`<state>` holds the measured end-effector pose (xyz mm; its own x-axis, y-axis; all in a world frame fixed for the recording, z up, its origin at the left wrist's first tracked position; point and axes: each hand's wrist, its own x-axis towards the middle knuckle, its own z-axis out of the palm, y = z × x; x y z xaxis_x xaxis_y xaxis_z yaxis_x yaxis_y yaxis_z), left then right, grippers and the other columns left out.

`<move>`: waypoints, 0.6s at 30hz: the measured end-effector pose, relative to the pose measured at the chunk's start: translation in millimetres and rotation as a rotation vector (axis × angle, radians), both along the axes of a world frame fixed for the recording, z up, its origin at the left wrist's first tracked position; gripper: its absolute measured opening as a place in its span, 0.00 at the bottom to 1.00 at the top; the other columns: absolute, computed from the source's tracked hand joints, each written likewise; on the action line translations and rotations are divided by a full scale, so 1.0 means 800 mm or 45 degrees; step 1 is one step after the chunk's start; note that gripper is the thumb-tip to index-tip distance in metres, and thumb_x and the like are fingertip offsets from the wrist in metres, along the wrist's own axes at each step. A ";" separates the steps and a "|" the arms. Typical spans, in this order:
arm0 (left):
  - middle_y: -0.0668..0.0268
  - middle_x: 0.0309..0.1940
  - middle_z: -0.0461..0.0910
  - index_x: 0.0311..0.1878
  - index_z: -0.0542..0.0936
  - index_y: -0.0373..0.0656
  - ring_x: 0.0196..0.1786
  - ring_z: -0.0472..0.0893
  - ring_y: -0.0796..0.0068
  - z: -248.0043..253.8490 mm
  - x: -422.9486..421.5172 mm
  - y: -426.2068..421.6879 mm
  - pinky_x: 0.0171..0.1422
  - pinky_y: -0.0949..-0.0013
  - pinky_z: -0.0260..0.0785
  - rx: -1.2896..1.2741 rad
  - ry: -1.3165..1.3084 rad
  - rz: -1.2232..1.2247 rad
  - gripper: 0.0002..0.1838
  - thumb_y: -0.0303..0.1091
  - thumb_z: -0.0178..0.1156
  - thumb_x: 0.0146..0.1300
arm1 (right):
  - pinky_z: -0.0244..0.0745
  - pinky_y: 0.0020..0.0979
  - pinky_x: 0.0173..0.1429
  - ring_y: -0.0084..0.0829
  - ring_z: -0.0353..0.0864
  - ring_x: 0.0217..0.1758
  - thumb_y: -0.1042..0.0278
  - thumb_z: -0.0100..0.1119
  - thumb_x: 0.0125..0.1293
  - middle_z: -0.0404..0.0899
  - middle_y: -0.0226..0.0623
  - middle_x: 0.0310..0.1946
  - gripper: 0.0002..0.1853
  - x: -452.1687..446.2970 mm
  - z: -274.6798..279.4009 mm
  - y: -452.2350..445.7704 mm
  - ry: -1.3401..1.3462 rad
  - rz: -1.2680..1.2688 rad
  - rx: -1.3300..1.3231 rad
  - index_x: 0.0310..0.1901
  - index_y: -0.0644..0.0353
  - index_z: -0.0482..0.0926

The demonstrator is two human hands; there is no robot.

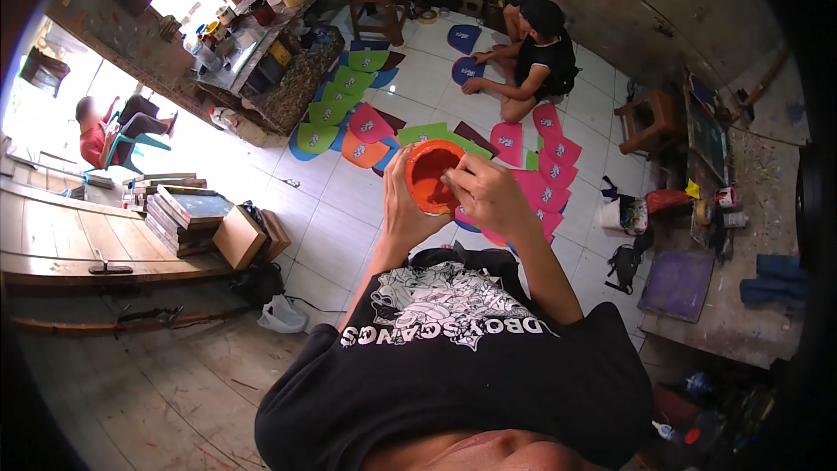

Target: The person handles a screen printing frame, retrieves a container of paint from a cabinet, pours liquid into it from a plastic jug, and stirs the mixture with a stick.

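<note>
An orange tub [421,209] with a red-orange inside is held up in front of my chest, its opening facing me. My left hand [401,207] is wrapped round its left side. My right hand [482,192] is closed at the tub's right rim, fingertips pinched together over the opening. Whatever those fingertips hold, if anything, is too small to make out. Beyond and below the tub, printed cut pieces lie on the tiled floor: green pieces [334,109], pink pieces [547,174] and an orange piece [364,150], several overlapping.
A person [536,57] sits on the floor ahead, hands at blue pieces [464,37]. Another person [96,135] sits outside on a chair. Stacked frames [187,214] stand at left, a cluttered bench [248,52] behind. Wooden stools [377,0] and a purple panel [676,283] are about.
</note>
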<state>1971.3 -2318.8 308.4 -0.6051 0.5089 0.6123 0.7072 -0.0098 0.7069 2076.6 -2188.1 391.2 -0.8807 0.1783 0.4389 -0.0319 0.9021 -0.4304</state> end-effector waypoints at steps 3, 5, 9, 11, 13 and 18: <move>0.46 0.70 0.69 0.74 0.61 0.36 0.74 0.69 0.43 0.000 0.001 -0.002 0.78 0.47 0.63 0.006 0.005 0.005 0.59 0.33 0.83 0.36 | 0.82 0.39 0.46 0.40 0.84 0.41 0.77 0.68 0.62 0.79 0.37 0.38 0.09 -0.004 -0.004 -0.004 -0.046 0.160 -0.106 0.44 0.63 0.86; 0.46 0.70 0.69 0.74 0.61 0.36 0.74 0.69 0.43 0.003 0.001 -0.003 0.78 0.47 0.63 -0.008 -0.001 0.000 0.59 0.32 0.83 0.36 | 0.82 0.39 0.45 0.40 0.84 0.41 0.76 0.68 0.62 0.79 0.38 0.38 0.07 -0.013 -0.012 -0.012 0.044 0.198 -0.206 0.42 0.64 0.85; 0.46 0.70 0.69 0.74 0.61 0.36 0.73 0.69 0.43 0.008 0.001 0.002 0.78 0.47 0.63 0.028 0.004 -0.002 0.59 0.33 0.84 0.37 | 0.81 0.40 0.45 0.42 0.84 0.41 0.76 0.69 0.61 0.79 0.38 0.39 0.08 -0.013 -0.002 -0.005 0.146 0.085 -0.172 0.42 0.62 0.85; 0.46 0.70 0.69 0.74 0.61 0.36 0.73 0.69 0.43 0.006 0.000 0.003 0.78 0.47 0.63 0.038 0.012 0.015 0.59 0.33 0.84 0.37 | 0.82 0.40 0.47 0.42 0.84 0.42 0.76 0.68 0.61 0.79 0.39 0.39 0.10 -0.007 0.002 0.003 0.049 -0.022 -0.016 0.45 0.61 0.86; 0.46 0.70 0.69 0.74 0.61 0.36 0.73 0.69 0.43 0.003 0.000 0.003 0.78 0.47 0.63 0.010 0.012 0.041 0.59 0.34 0.84 0.37 | 0.82 0.39 0.47 0.42 0.84 0.43 0.76 0.68 0.62 0.79 0.39 0.39 0.10 -0.007 -0.001 0.001 -0.001 0.054 -0.084 0.45 0.62 0.86; 0.46 0.70 0.69 0.74 0.61 0.35 0.73 0.69 0.42 0.003 0.002 -0.001 0.78 0.47 0.62 0.005 0.020 0.001 0.59 0.33 0.83 0.37 | 0.80 0.41 0.46 0.44 0.84 0.41 0.76 0.66 0.65 0.80 0.39 0.38 0.05 -0.026 -0.009 -0.011 0.107 0.152 -0.308 0.42 0.63 0.85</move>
